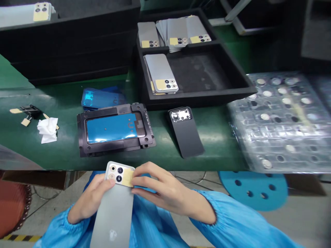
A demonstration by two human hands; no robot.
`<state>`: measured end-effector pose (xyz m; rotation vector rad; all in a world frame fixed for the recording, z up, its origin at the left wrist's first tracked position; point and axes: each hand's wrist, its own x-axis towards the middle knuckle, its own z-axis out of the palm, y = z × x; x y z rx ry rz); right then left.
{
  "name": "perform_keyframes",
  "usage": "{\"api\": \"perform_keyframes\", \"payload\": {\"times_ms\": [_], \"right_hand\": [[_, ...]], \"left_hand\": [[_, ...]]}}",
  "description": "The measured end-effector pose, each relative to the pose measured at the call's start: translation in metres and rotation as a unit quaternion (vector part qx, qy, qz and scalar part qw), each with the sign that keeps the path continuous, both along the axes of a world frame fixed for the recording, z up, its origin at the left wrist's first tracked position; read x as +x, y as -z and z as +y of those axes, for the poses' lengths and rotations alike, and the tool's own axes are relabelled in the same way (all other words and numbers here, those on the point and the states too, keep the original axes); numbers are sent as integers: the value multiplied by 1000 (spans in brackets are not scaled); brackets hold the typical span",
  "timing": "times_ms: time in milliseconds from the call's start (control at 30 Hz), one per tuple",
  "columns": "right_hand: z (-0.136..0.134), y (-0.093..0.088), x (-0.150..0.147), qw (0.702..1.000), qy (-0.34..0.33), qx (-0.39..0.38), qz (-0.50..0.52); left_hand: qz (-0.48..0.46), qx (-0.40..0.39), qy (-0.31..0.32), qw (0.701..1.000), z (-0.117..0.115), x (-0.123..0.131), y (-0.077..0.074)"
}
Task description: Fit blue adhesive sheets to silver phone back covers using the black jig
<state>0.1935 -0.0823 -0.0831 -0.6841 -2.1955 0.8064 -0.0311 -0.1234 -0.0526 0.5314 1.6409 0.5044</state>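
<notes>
A silver-grey phone back cover (113,210) with a camera block and a yellow film patch (127,177) is held up in front of my body, below the table's near edge. My left hand (94,193) grips its left side, the thumb lying beside the camera rings. At the cover's upper right side, my right hand (160,187) has its fingertips closed at the edge of the yellow patch. Whether those fingertips pinch the patch or just the cover's edge is hard to see. Beyond the hands, a black fixture (116,146) holds a blue-filmed panel (111,128).
A dark phone cover (187,134) lies right of the fixture, blue film pieces (99,98) behind it. Farther back, a black foam tray (201,94) holds several silver covers (160,69). Clear plastic trays (281,127) stand right; crumpled tissue (48,130) and a black clip (31,111) lie left.
</notes>
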Motion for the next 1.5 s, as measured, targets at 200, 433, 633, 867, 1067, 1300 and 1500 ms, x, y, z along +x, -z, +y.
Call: {"api": "perform_keyframes", "payload": {"times_ms": [200,433,633,867,1067,1300,1500], "right_hand": [[-5,1,-5,998,26,50,-20],[-19,5,-17,994,103,-35,17],[-26,7,-28,983,159,-73,53],[-28,14,-37,973,201,-91,72],[-19,12,-23,988,139,-45,54],[-12,12,-12,997,59,-4,57],[-13,9,-14,996,74,-36,38]], "left_hand": [[-100,24,139,985,5,0,3],[-98,67,231,966,12,-4,2],[-117,53,208,970,11,-6,5],[-122,58,225,965,14,-5,6],[-136,45,201,969,10,-8,12],[-166,29,193,967,8,-7,7],[-120,65,244,960,7,-5,6]]}}
